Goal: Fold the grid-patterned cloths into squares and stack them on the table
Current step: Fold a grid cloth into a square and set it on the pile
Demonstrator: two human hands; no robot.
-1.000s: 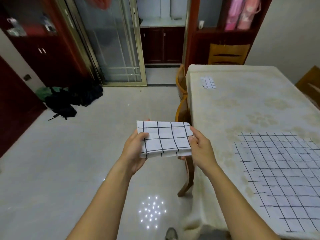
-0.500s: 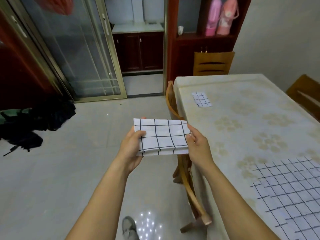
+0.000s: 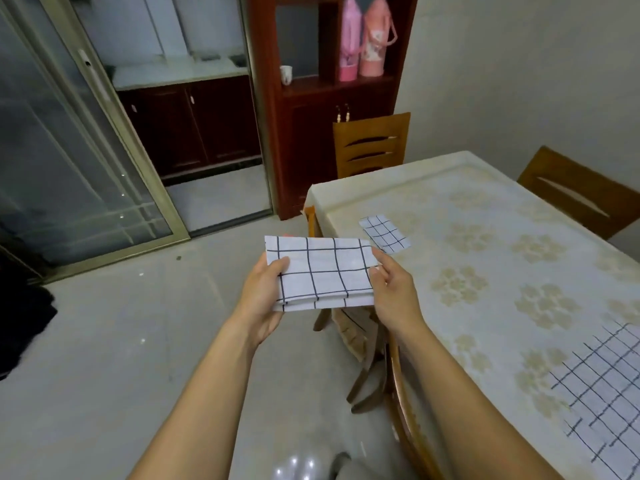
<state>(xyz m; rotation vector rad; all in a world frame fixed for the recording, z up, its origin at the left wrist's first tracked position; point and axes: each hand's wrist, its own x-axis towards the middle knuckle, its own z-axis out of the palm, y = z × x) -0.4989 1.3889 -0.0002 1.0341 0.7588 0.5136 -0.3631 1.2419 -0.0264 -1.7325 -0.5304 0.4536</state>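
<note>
Holding a folded cloth (image 3: 322, 271) up in mid-air over the floor, just left of the worktop (image 3: 485, 216) edge, long axis running left to right. Pinching its left end with the left hand (image 3: 265, 292), thumb on top, and its right end with the right hand (image 3: 393, 289), fingers curled round the edge. Reaching forward with both arms, elbows a bit bent. Probably needs one more fold to make a square. Then over to what looks like the stack (image 3: 384, 233), ahead and to the right, so nearer the right hand. Also seeing an unfolded cloth (image 3: 609, 393) flat at the worktop's near right
</note>
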